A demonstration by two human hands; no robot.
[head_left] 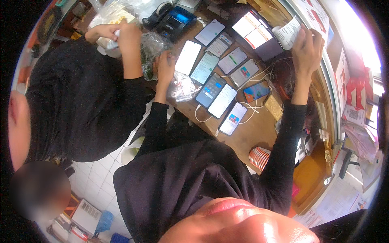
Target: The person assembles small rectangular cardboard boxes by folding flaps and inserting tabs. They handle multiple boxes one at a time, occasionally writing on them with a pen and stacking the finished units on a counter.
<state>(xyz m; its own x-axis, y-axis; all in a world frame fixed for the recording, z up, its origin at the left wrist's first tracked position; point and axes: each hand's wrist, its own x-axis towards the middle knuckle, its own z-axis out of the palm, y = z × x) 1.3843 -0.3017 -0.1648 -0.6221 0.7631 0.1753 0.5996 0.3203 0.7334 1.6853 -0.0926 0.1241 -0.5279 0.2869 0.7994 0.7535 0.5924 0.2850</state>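
Note:
My right hand (306, 50) is raised at the far right of the table, its fingers closed on a printed paper slip (289, 34). The slip is curled, with its lower end beside a dark tablet stand. My left hand (164, 67) is at the table's left side with bent fingers, against a crumpled clear plastic bag (152, 46). What those fingers hold, if anything, is hidden. Just below it lies a clear packet (183, 87) with small white and red pieces inside. A phone with a blank white screen (188, 57) lies right beside my left hand.
Several lit phones (222, 100) cover the wooden table (243, 141), with white charging cables among them. A tablet (253, 30) and a black-and-blue printer (177, 23) stand at the back. Orange-striped stacked cups (259, 158) are near my right arm. At left, a co-worker's hands (121, 36) hold something white.

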